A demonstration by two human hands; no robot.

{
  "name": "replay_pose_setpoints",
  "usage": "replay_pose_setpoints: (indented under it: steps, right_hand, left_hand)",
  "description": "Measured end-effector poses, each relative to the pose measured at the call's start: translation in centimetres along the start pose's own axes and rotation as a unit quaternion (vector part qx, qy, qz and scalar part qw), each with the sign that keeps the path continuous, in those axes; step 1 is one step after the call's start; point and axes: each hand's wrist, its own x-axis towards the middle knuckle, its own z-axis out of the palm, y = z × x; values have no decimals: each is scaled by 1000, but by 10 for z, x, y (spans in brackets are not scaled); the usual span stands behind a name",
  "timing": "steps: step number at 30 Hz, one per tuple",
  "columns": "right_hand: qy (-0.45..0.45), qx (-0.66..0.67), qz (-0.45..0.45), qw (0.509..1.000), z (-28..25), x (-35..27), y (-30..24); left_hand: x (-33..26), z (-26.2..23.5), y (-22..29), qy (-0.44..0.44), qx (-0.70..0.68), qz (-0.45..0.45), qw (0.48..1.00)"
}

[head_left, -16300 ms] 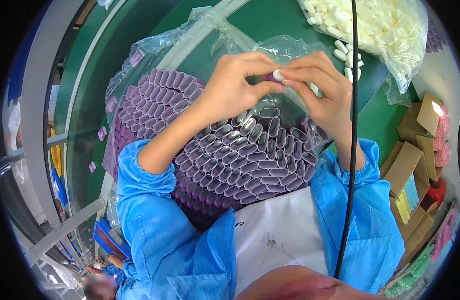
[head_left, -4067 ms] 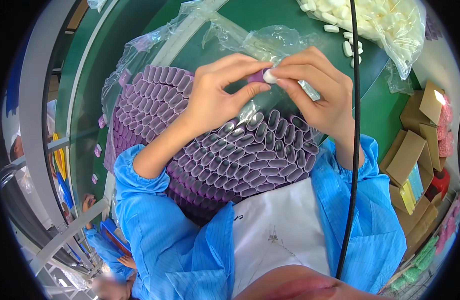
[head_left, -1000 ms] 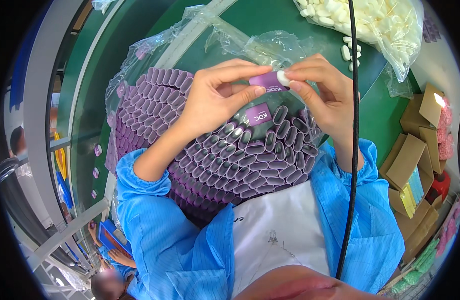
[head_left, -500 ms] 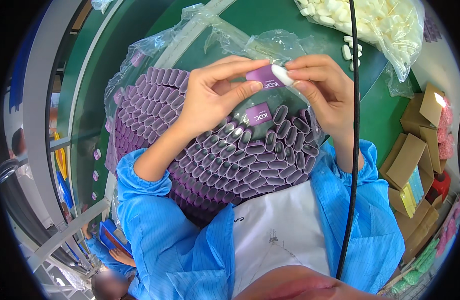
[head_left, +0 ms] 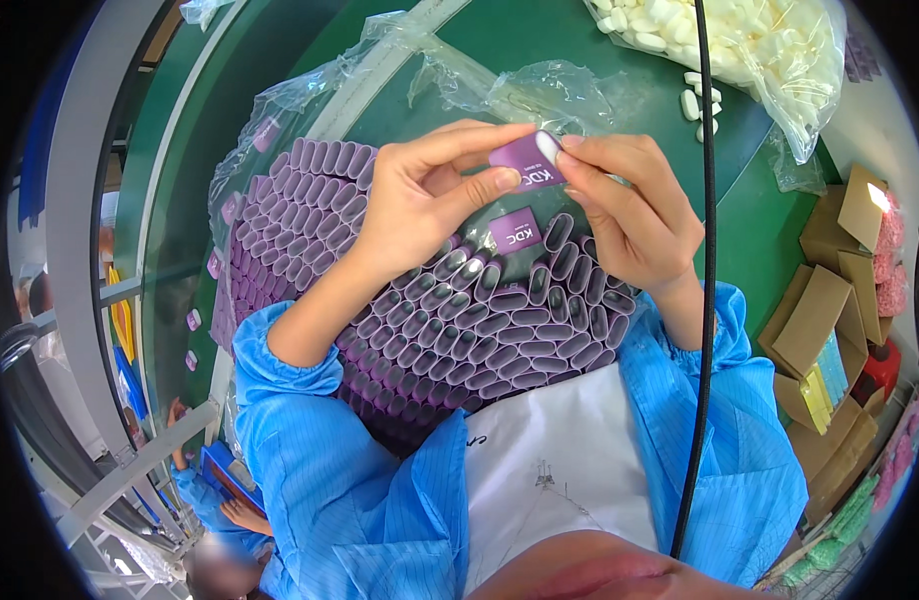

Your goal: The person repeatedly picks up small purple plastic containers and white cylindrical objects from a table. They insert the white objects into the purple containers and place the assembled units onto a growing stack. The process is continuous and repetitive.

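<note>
My left hand (head_left: 410,195) pinches a short purple oval case (head_left: 518,157) between thumb and fingers. A white oval plug (head_left: 548,147) sits in the right end of that case, mostly inside it. At this end my right hand (head_left: 635,205) has its fingertips and thumb closed against the plug and the case rim. Below both hands, a second purple case (head_left: 515,231) lies on its side on top of several rows of purple cases (head_left: 450,320) packed with their open ends up.
Clear plastic film (head_left: 550,90) surrounds the cases on the green table (head_left: 620,60). A bag of white plugs (head_left: 740,50) lies far right, with several loose plugs (head_left: 692,104) beside it. A black cable (head_left: 708,250) hangs down. Cardboard boxes (head_left: 810,315) stand right; a co-worker's sleeve (head_left: 200,500) shows lower left.
The white plug has gone deeper into the purple case. My right hand has moved left and closer to the case, its fingers bending inward. My left hand has hardly moved.
</note>
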Motion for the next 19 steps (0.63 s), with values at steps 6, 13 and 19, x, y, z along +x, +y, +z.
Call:
replay_pose_setpoints:
  steps: [6, 13, 19]
  right_hand:
    - [41, -146, 133, 979, -46, 1, 33]
    - [-119, -450, 312, 828, -67, -18, 87]
    - [-115, -411, 176, 887, -58, -31, 102]
  left_hand:
    - [39, -78, 23, 131, 299, 61, 943]
    - [87, -285, -22, 185, 436, -201, 858]
    - [84, -203, -11, 244, 811, 135, 515]
